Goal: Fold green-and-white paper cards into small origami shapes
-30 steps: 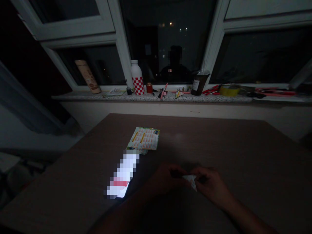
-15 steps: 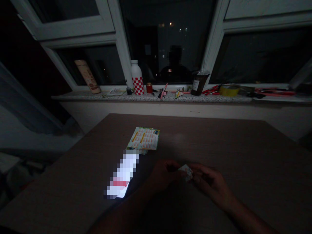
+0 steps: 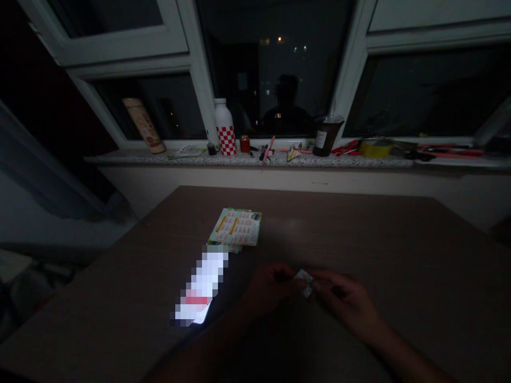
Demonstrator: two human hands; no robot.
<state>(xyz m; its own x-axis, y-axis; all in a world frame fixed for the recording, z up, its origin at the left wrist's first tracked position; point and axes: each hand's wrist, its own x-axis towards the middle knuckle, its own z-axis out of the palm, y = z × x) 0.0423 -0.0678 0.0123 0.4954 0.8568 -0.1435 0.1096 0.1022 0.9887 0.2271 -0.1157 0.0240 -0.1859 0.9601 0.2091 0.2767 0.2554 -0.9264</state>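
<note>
Between my two hands, above the front middle of the table, is a small folded piece of printed paper (image 3: 305,282), pale with faint reddish marks. My left hand (image 3: 269,287) pinches its left side between thumb and fingers. From the other side, the fingertips of my right hand (image 3: 345,303) close on its right edge. Dim light hides the paper's exact folds. Left of my hands lies a lit phone (image 3: 203,284), its screen blurred. Just behind the phone rests a stack of printed paper sheets (image 3: 238,226) with red and yellow print.
The brown table (image 3: 359,229) reaches to the wall under a window sill (image 3: 179,158). Along the sill stand a tan bottle (image 3: 144,126), a red-checked white bottle (image 3: 225,127), a small red jar (image 3: 245,143), a dark drink cup (image 3: 326,137) and a yellow tape roll (image 3: 375,149).
My right hand has shifted slightly left, and its fingertips sit closer to my left hand. The folded paper is turned a little. Phone and stack stay where they were.
</note>
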